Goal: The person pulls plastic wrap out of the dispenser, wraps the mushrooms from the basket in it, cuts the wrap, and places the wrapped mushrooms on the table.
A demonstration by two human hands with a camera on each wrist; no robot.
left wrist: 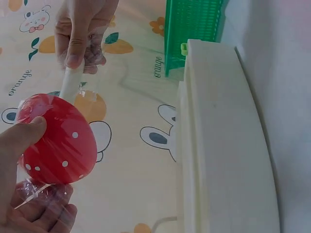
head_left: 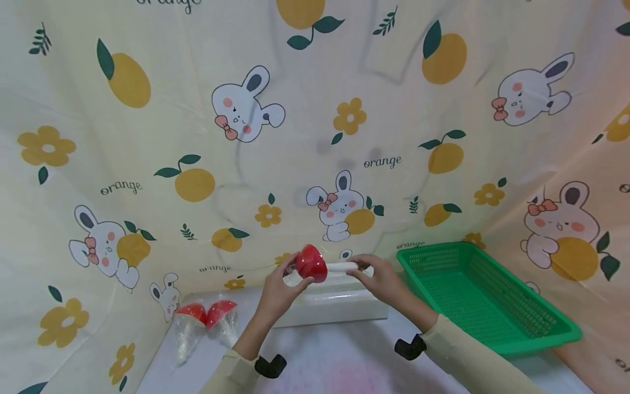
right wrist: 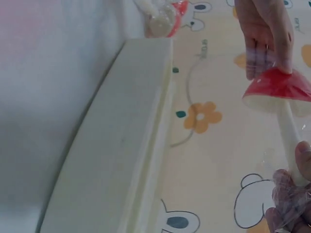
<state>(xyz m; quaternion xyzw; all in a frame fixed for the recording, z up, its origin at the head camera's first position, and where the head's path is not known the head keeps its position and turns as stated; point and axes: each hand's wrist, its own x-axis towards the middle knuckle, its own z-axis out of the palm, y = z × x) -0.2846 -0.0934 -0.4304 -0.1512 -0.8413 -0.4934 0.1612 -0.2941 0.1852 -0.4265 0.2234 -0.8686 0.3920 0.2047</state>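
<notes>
Above a white cling film dispenser (head_left: 339, 310), a toy mushroom (head_left: 311, 264) with a white-dotted red cap lies sideways in the air. My left hand (head_left: 275, 290) grips the cap between thumb and fingers. With thumb and fingertips, my right hand (head_left: 378, 280) pinches the far end of the white stem. In the left wrist view, clear film clings to the cap of the mushroom (left wrist: 58, 141) and covers some fingertips. Crumpled film also gathers around the stem end by my right hand (right wrist: 286, 204) in the right wrist view.
Two film-wrapped red-capped mushrooms (head_left: 192, 313) lie on the white table (head_left: 320, 355) at the left. A green plastic basket (head_left: 492, 295) stands at the right, beside my right forearm. A patterned cloth (head_left: 295, 164) hangs behind the table and along its sides.
</notes>
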